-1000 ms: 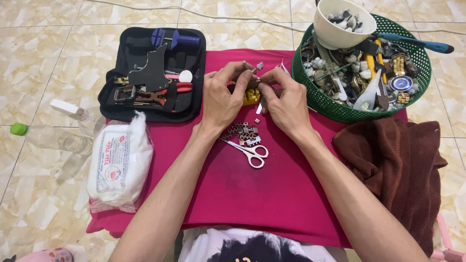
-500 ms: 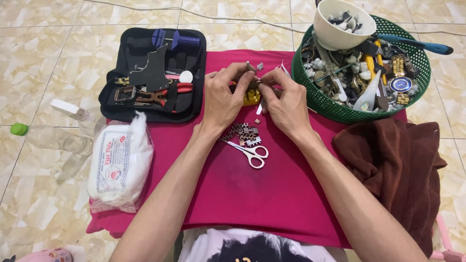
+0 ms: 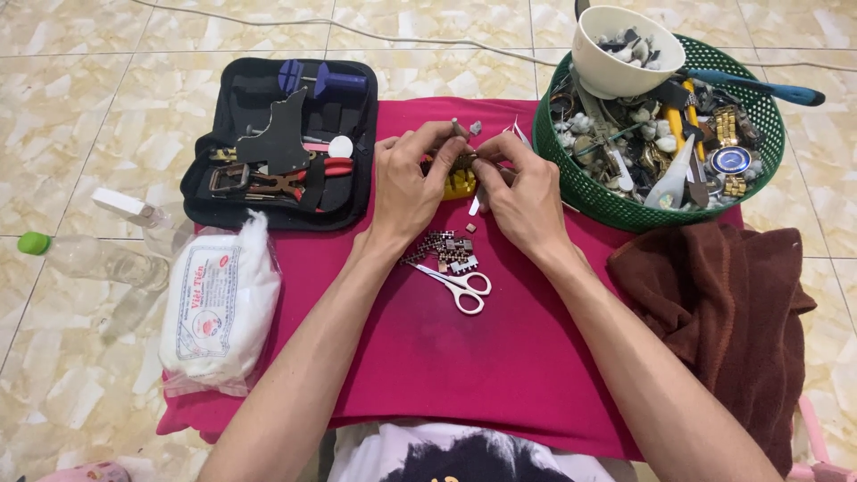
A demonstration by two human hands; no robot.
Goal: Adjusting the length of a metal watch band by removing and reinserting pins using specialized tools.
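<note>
My left hand (image 3: 406, 183) and my right hand (image 3: 522, 192) meet over the far part of a magenta cloth (image 3: 446, 357). Together they pinch a small metal piece over a yellow block (image 3: 459, 185) that rests on the cloth. A thin tool tip (image 3: 458, 128) sticks up from my left fingers. What exactly my right fingers grip is hidden. Just below the hands lie loose metal watch-band links (image 3: 444, 249) and small white-handled scissors (image 3: 460, 286).
An open black tool case (image 3: 281, 143) with pliers lies at the left. A white bag of cotton (image 3: 219, 308) and a clear bottle (image 3: 89, 259) sit nearer left. A green basket (image 3: 571, 183) of watch parts with a white bowl (image 3: 625, 49) stands right. Brown towel (image 3: 723, 303) beside it.
Both hands stay over the yellow block; only the fingers shift slightly around the small piece.
</note>
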